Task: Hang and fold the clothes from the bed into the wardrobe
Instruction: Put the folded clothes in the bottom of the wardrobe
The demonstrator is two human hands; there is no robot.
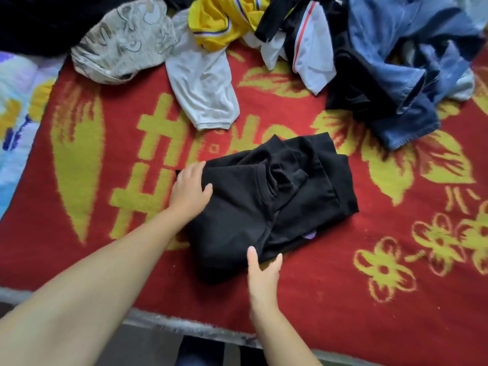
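Observation:
A black garment (272,202) lies folded into a rough rectangle in the middle of the red and yellow blanket (111,159) on the bed. My left hand (190,188) rests on the garment's left edge, with its fingers over the fold and its thumb on top. My right hand (264,273) is at the garment's near edge, fingers straight, thumb and forefinger touching the cloth. Whether its fingers reach under the cloth is hidden.
At the far side of the bed lie loose clothes: a grey printed top (121,40), a white garment (203,88), a yellow jersey (224,19), a white and black piece with a red stripe (311,48), and blue jeans (401,70). The bed's near edge (184,326) runs along the bottom.

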